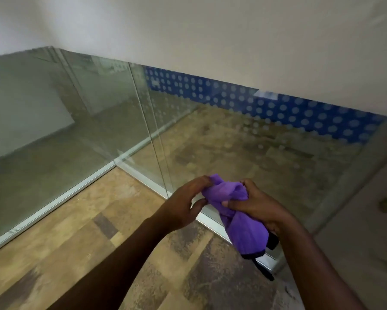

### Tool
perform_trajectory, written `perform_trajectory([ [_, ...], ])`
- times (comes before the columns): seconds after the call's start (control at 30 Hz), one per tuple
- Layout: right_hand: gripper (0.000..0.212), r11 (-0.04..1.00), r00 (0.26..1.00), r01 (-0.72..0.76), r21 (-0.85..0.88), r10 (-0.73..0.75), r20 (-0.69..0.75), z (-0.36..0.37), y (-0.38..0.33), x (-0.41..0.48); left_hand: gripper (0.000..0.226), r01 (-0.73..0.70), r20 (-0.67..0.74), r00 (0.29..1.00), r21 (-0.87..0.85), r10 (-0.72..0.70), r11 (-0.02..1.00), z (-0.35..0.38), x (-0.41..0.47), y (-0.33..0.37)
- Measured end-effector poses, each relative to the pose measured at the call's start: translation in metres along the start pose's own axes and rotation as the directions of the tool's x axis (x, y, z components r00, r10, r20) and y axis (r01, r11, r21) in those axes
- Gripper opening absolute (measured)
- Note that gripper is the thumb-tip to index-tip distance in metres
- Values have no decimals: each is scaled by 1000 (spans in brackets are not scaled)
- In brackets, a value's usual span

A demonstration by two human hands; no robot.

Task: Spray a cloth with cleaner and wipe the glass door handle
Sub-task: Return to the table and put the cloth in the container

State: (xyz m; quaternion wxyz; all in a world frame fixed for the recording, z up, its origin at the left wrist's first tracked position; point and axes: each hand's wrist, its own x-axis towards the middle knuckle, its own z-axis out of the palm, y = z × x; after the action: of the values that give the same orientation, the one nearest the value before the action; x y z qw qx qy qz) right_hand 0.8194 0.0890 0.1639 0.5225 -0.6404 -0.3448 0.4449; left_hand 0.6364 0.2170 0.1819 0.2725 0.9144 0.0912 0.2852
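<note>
Open floor (80, 231) to the left; glass panels (112, 113) close ahead, door (364, 231) at right.

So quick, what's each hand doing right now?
Left hand: pinching the purple cloth at its top.
Right hand: closed around the same cloth.

Views: one, head-worn, wide-angle | Facing: forward and down onto wood-pattern floor (76, 220) and glass partition (98, 108) | Range: close over both hands, forearms entered from bottom edge | Shared coverage: n/a
</note>
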Motion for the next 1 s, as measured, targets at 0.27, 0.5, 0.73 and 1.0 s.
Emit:
perform_trajectory([
  [0.27, 54, 933, 968, -144, 329, 65, 240, 57, 8, 21, 29, 239, -119, 965, 36, -234, 970, -37, -42, -29],
  [0.5, 59, 718, 830, -531, 450, 331, 449, 66, 60, 58, 26, 548, -267, 797, -57, -542, 834, -54, -73, -49],
  [0.73, 99, 417, 672, -703, 576, 125, 730, 120, 68, 93, 24, 746, -424, 584, -54, -692, 663, -76, -101, -58],
  [1.0, 108, 446, 494, -802, 397, 121, 861, 173, 79, 107, 28, 876, -539, 350, -102, -766, 472, -92, -151, -57],
])
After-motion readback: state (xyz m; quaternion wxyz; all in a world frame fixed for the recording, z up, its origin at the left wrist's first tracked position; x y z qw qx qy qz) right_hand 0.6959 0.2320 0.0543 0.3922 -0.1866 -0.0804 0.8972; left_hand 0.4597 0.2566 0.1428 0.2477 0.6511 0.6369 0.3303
